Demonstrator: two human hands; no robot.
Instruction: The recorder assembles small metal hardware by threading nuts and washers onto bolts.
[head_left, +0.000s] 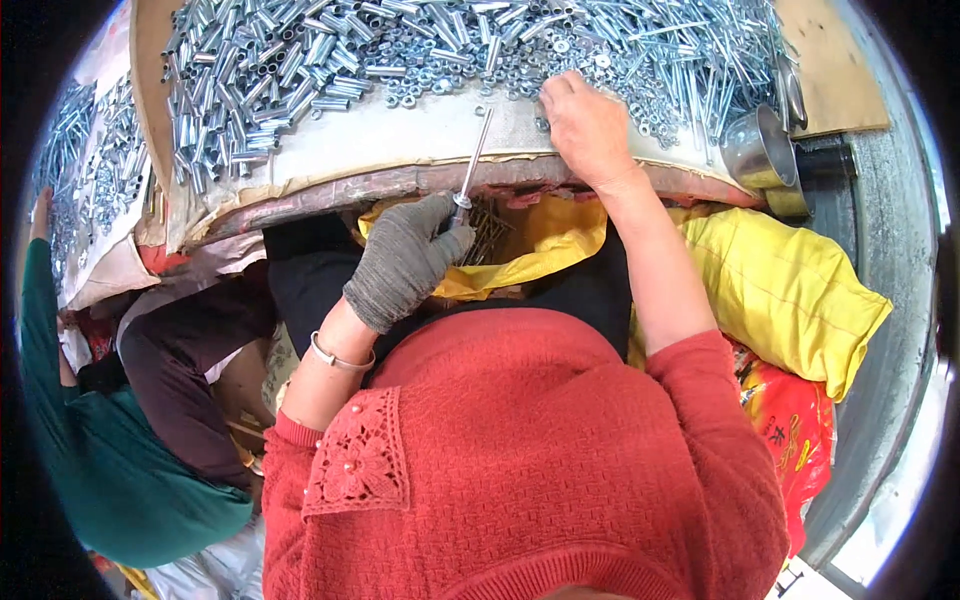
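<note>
My left hand, in a grey knitted glove, is closed on a thin long metal bolt. The bolt slants up and to the right, with a washer-like ring low on it just above my fingers. My bare right hand is at the table's near edge, beside loose nuts and washers, its fingertips pinched together; whatever they hold is hidden. Small nuts lie scattered between my hands and the pile of metal sleeves.
Long thin bolts are heaped at the right, near a metal cup. Below the table edge, an open yellow sack holds finished-looking metal rods. Another yellow sack lies to the right. A person in a green sleeve sits at the left.
</note>
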